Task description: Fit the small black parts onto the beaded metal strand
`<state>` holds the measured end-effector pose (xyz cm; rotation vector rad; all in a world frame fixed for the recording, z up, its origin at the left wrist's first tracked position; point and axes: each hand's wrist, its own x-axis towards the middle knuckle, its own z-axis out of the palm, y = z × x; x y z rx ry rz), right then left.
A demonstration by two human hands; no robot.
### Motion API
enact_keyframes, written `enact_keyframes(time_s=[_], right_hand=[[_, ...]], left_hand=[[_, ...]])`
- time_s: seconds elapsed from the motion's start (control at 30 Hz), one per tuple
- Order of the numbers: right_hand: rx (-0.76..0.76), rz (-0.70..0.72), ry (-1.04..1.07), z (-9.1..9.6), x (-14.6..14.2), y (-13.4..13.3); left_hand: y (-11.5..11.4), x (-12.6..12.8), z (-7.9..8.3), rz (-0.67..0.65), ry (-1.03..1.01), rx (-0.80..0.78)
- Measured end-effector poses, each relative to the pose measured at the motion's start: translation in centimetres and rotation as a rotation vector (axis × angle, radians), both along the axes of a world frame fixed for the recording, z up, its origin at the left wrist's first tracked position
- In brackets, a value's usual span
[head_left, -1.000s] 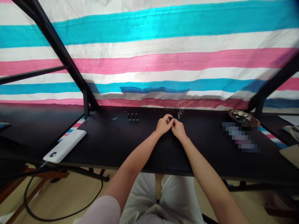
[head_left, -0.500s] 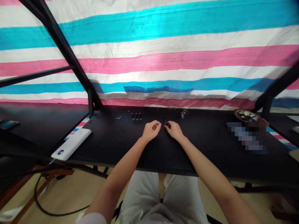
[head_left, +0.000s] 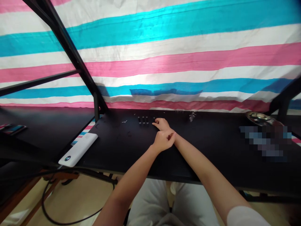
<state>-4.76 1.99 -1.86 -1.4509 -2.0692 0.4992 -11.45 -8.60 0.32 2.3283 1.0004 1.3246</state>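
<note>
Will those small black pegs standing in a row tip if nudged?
Likely tippy: the small black pegs stand upright on narrow bases, so a sideways nudge could topple them. Probably light: they look tiny beside the right hand. Round-looking, they may roll once down.

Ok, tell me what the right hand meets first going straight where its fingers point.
The right hand points leftward; first comes the small dark peg at its fingertips, ahead of the row of three pegs. Contact is unclear.

Four small black cylinders (head_left: 143, 120), two hands (head_left: 163, 141), one white power bank (head_left: 78, 149), one metal dish (head_left: 258, 117)
</note>
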Motion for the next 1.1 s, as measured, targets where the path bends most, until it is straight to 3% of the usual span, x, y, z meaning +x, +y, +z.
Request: enact_keyframes(time_s=[0.4, 1.1], right_hand=[[-0.006, 0.067, 0.109, -0.9, -0.4, 1.7], [0.063, 0.102, 0.057, -1.3, -0.3, 1.8]], left_hand=[[-1.2, 0.3, 1.3, -0.066, 0.097, 0.115], [-1.1, 0.4, 1.3, -0.055, 0.063, 0.206]])
